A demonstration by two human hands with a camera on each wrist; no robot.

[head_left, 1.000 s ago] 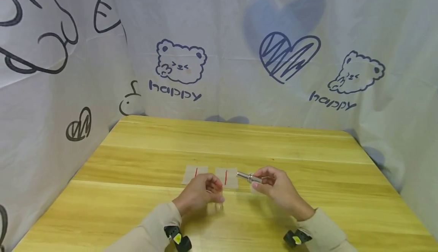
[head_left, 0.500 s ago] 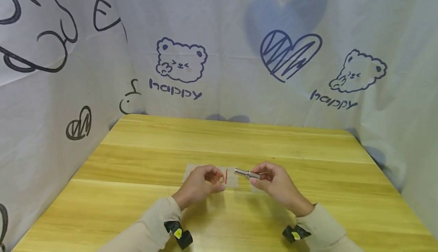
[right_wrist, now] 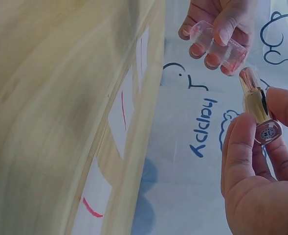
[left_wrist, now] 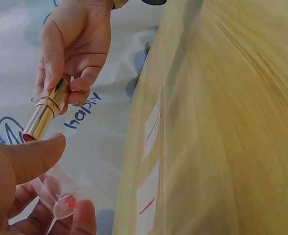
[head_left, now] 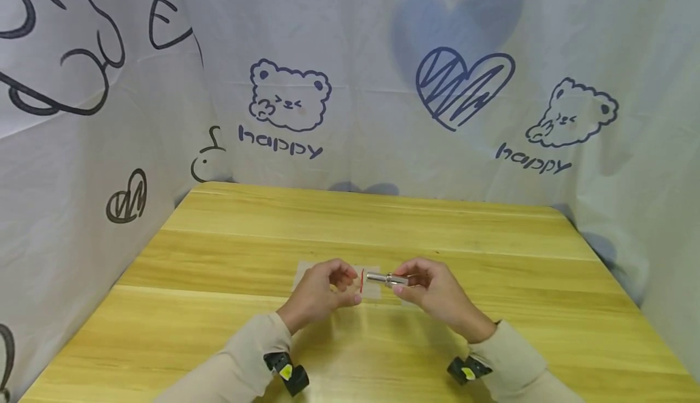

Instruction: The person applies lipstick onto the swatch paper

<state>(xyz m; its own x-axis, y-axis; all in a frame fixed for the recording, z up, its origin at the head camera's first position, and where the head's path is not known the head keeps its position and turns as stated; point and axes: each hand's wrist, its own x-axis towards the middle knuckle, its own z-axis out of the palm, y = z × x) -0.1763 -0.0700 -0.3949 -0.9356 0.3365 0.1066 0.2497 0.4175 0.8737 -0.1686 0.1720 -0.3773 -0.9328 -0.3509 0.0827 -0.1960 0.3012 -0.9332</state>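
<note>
My right hand (head_left: 440,290) pinches a shiny metallic lipstick tube (head_left: 387,279) between thumb and fingers, its narrower end pointing left. In the right wrist view the lipstick's base (right_wrist: 268,132) carries a small round printed label. My left hand (head_left: 319,287) holds a clear plastic lipstick cap (right_wrist: 218,45), with reddish smears inside. The cap's mouth faces the lipstick's narrow end (right_wrist: 249,78), with a small gap between them. In the left wrist view, my thumb lies across the clear cap (left_wrist: 63,196). Both hands are raised above the table.
Pale paper pieces (head_left: 372,281) lie in a row on the wooden table (head_left: 350,227), partly covered by the hands. Red strokes mark them, as on the middle paper (right_wrist: 121,117). White cloth (head_left: 350,38) with drawings hangs around the table's back and sides.
My right hand has brought the lipstick left, toward the cap. My left hand has lifted the cap up and slightly away from me, narrowing the gap between the two parts.
</note>
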